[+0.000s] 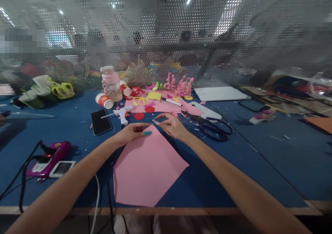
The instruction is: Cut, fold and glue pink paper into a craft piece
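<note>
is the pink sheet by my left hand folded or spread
Spread: the pink sheet shows one broad face, with your left hand at its far corner.

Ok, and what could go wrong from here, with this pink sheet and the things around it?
The scissors lie close to the right hand and might be knocked or nick a finger. The pink sheet could crease if the left hand presses too hard near its top corner. The white cable runs over the table edge beside the left forearm, so an arm movement might snag it.
</note>
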Motion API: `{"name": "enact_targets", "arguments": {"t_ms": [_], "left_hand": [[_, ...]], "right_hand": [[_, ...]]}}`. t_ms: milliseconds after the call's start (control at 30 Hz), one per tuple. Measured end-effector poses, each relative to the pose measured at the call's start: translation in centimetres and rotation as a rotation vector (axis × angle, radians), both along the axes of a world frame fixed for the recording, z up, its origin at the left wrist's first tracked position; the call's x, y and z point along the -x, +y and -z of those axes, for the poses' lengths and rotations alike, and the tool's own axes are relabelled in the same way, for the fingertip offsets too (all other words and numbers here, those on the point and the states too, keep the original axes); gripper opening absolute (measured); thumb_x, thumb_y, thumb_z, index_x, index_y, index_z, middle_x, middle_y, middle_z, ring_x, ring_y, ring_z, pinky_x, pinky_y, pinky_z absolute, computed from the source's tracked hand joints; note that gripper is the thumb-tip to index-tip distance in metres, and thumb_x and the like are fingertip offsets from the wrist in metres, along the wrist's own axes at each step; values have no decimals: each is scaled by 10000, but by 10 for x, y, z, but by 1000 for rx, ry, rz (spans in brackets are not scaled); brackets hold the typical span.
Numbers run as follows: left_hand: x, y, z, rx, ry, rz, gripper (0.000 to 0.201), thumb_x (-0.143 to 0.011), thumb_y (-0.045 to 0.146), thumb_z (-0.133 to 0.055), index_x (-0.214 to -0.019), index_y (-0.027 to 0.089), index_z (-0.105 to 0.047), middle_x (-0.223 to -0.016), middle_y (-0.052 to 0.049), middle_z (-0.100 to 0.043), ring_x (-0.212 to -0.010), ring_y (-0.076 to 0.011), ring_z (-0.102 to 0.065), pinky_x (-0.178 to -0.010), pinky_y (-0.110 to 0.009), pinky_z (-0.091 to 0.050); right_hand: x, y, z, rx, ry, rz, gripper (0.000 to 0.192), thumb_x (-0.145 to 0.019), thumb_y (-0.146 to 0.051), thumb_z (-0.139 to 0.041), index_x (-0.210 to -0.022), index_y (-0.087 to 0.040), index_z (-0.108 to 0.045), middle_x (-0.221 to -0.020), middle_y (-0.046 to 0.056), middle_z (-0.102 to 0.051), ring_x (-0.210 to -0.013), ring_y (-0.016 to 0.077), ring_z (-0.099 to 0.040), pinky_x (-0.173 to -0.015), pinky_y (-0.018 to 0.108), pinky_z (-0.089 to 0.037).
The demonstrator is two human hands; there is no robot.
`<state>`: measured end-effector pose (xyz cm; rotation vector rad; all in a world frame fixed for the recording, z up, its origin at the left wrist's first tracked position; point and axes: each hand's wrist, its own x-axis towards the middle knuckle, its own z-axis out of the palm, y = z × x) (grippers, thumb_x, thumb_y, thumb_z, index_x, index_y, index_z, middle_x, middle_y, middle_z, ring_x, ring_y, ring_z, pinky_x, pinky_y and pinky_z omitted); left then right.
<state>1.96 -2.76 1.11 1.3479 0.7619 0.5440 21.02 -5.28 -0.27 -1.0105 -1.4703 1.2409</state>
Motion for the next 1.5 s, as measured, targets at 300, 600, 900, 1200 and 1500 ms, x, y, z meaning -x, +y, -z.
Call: {"name": "enact_targets", "arguments": {"t_ms": [300, 600, 900, 1200, 1500], "left_hand": [[4, 2, 3, 66, -46, 27, 495, -515, 252, -767, -989, 188, -639, -975, -19, -657, -908, -127, -569, -914, -295, -371], [5, 3, 8, -70, -7, 66, 496, -583, 295, -731, -1047, 166, -608, -899, -26, -644, -834, -130, -564, -829, -290, -407], [5, 4, 7, -120, -12, 98, 480, -612, 308, -710, -1054, 162, -595, -896, -31, -635, -834, -133, -559, -798, -283, -414], [3, 2, 3, -185, 26, 84, 457, -625, 311, -693, -1044, 156, -601, -899, -41, -638, -841, -138, -554, -773, -276, -416], [2, 4, 2, -166, 56, -91, 505, -536, 306, -744, -997, 146, -616, -759, 0, -623, -740, -112, -552, -718, -253, -423]], "right_hand": [[0, -3, -4, 3, 19, -23, 374, -665, -414, -626, -901, -177, -460, -346, -145, -348, -249, 38, -258, -276, 167, -136], [-1, -6, -8, -22, -30, 22, 382, -666, -422, -638, -896, -174, -461, -337, -141, -349, -256, 36, -259, -271, 161, -158], [-1, -6, -5, -91, -92, 52, 334, -702, -412, -611, -897, -179, -473, -345, -136, -331, -272, 34, -245, -295, 167, -144], [0, -10, -7, -96, -138, 98, 345, -704, -447, -585, -892, -187, -458, -340, -133, -359, -249, 51, -296, -277, 166, -199], [-6, -6, -10, 91, -175, 139, 488, -643, -655, -478, -571, -172, -486, -371, -34, -478, -272, 69, -409, -279, 186, -289]]}}
